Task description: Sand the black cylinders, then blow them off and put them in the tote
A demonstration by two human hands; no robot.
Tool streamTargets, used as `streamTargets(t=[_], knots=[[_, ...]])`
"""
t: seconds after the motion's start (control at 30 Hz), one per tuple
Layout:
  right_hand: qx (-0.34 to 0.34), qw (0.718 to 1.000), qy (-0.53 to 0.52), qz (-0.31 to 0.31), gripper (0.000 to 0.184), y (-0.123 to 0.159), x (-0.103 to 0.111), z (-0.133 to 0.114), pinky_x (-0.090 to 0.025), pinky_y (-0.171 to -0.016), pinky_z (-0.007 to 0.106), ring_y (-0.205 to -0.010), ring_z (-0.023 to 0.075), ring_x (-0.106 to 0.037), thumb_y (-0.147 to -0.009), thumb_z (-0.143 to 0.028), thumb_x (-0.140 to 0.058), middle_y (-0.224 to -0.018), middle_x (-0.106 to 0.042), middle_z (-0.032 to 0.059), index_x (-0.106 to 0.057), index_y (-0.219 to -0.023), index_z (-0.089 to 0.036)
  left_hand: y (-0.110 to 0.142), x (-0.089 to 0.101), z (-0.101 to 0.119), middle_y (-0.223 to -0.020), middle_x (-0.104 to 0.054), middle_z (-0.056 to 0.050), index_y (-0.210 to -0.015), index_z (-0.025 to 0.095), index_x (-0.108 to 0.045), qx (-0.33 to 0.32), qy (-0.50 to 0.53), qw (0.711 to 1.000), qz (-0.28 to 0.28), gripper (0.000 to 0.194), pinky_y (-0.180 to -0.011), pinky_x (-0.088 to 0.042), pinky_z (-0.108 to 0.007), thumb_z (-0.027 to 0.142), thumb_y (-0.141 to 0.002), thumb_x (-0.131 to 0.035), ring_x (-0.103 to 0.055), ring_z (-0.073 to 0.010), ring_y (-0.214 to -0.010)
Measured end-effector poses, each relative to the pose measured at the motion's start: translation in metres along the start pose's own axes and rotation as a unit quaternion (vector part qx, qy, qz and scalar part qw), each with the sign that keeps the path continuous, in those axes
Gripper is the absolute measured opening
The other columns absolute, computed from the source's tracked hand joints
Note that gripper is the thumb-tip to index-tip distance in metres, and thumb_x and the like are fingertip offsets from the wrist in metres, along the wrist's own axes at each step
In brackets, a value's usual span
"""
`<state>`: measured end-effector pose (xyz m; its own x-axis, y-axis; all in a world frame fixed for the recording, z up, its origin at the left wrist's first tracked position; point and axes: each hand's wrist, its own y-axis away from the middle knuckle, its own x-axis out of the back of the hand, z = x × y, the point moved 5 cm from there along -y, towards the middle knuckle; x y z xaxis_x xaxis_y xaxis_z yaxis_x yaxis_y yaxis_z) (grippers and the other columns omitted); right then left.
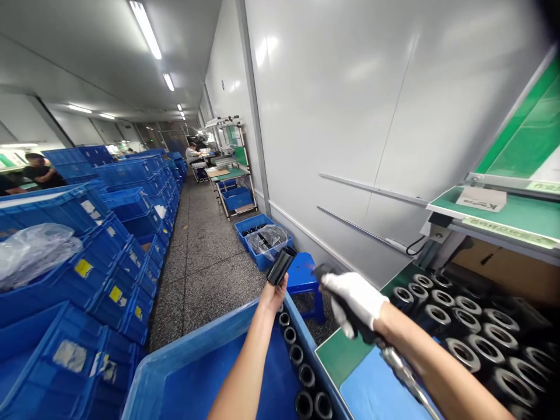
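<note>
My bare left hand [273, 294] is closed on a black cylindrical tube [281, 265], held up over the far edge of a blue bin [192, 361]. A row of the same black tubes [301, 373] stands along that bin's right wall. My right hand [356, 300], in a white glove, grips a dark pistol-shaped tool [345, 309] with a metal hose running back under my forearm. It hovers over the green workbench [339, 356], left of several upright black tubes with silver rings [459, 326].
Stacked blue crates [100, 256] line the left side of a speckled aisle. A blue stool [304, 277] and a blue bin with a plastic bag [266, 239] sit by the white wall. A green shelf [503, 213] rises at right. Other people work far down the aisle and at far left.
</note>
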<state>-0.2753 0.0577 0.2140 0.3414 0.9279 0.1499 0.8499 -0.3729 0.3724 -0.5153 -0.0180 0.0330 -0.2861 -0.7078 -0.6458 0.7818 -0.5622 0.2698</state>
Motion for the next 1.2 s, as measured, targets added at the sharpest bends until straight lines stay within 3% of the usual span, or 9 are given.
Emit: streamTargets(t=[0.2,0.3,0.43,0.53,0.6,0.7,0.8,0.97,1.2], knots=[[0.009,0.995,-0.057,-0.08,0.062,0.006,-0.005,-0.002,-0.034,-0.036,0.022,-0.03,0.0115,-0.042,-0.091,-0.062,-0.04,-0.036,-0.046,0.0044,-0.05,-0.051,-0.016,0.016,0.027,0.036,-0.094,-0.06,-0.006,-0.096,0.019,-0.06,-0.107,-0.121,0.986,-0.039,0.02,-0.072,-0.058,-0.016,0.023,-0.099,-0.041,-0.062,-0.0067,-0.073],[0.036,0.996,-0.04,-0.078,0.061,0.013,-0.018,-0.009,-0.04,-0.042,0.021,-0.035,0.0124,-0.048,-0.089,-0.064,-0.042,-0.039,-0.05,0.0049,-0.059,-0.059,-0.013,0.032,0.033,0.042,-0.085,-0.06,-0.004,-0.094,0.019,-0.062,-0.147,-0.201,0.968,-0.035,0.029,-0.066,-0.056,-0.016,0.018,-0.1,-0.034,-0.056,-0.006,-0.062],[-0.001,0.991,0.018,-0.13,0.061,0.037,-0.027,0.001,-0.051,-0.059,0.025,-0.049,0.0167,-0.06,-0.084,-0.066,-0.052,-0.053,-0.062,0.0096,-0.066,-0.066,-0.009,0.057,0.056,0.046,-0.069,-0.062,-0.004,-0.075,0.014,-0.065,-0.143,-0.318,0.937,0.0,0.034,-0.061,-0.054,-0.021,0.021,-0.095,-0.038,-0.055,-0.0109,-0.057],[0.007,0.997,-0.03,-0.077,0.066,0.058,-0.002,0.026,-0.054,-0.07,0.033,-0.062,0.0222,-0.066,-0.092,-0.065,-0.04,-0.069,-0.067,0.0155,-0.07,-0.079,-0.007,0.074,0.098,0.063,-0.068,-0.066,-0.003,-0.074,0.014,-0.066,-0.129,-0.399,0.907,0.031,0.029,-0.068,-0.054,-0.024,0.024,-0.09,-0.044,-0.061,-0.015,-0.069],[-0.013,0.997,-0.081,0.004,0.056,0.074,0.018,0.051,-0.054,-0.071,0.035,-0.068,0.024,-0.066,-0.091,-0.063,-0.046,-0.076,-0.069,0.0143,-0.069,-0.099,-0.013,0.086,0.13,0.077,-0.074,-0.069,-0.001,-0.083,0.014,-0.067,-0.126,-0.456,0.88,0.044,0.014,-0.077,-0.053,-0.025,0.015,-0.083,-0.054,-0.064,-0.0158,-0.08],[-0.064,0.986,-0.127,0.092,0.051,0.099,0.025,0.086,-0.054,-0.068,0.039,-0.069,0.027,-0.064,-0.085,-0.064,-0.054,-0.077,-0.067,0.0129,-0.063,-0.113,-0.023,0.11,0.166,0.081,-0.07,-0.066,0.002,-0.08,0.015,-0.067,-0.111,-0.553,0.824,0.058,0.02,-0.081,-0.048,-0.024,0.002,-0.067,-0.06,-0.063,-0.0173,-0.082],[-0.08,0.978,-0.143,0.132,0.047,0.114,0.011,0.099,-0.052,-0.067,0.042,-0.066,0.0286,-0.063,-0.085,-0.063,-0.054,-0.07,-0.065,0.0122,-0.061,-0.109,-0.024,0.132,0.176,0.046,-0.061,-0.061,0.002,-0.068,0.017,-0.063,-0.084,-0.636,0.765,0.054,0.02,-0.075,-0.046,-0.025,-0.002,-0.06,-0.06,-0.061,-0.0186,-0.073],[-0.076,0.986,-0.081,0.126,0.05,0.113,-0.007,0.093,-0.052,-0.069,0.039,-0.073,0.0285,-0.065,-0.084,-0.066,-0.056,-0.072,-0.066,0.0111,-0.061,-0.107,-0.021,0.136,0.156,-0.043,-0.084,-0.068,-0.008,-0.082,0.019,-0.066,-0.05,-0.708,0.703,0.043,0.03,-0.08,-0.046,-0.028,-0.003,-0.063,-0.059,-0.065,-0.0222,-0.084],[-0.051,0.997,-0.014,0.049,0.058,0.108,-0.015,0.106,-0.052,-0.081,0.035,-0.076,0.0246,-0.064,-0.09,-0.066,-0.044,-0.073,-0.067,0.0116,-0.068,-0.069,-0.017,0.119,0.14,-0.099,-0.088,-0.068,-0.01,-0.084,0.018,-0.064,0.01,-0.715,0.698,0.036,0.029,-0.083,-0.049,-0.034,0.0,-0.062,-0.066,-0.067,-0.0258,-0.086]])
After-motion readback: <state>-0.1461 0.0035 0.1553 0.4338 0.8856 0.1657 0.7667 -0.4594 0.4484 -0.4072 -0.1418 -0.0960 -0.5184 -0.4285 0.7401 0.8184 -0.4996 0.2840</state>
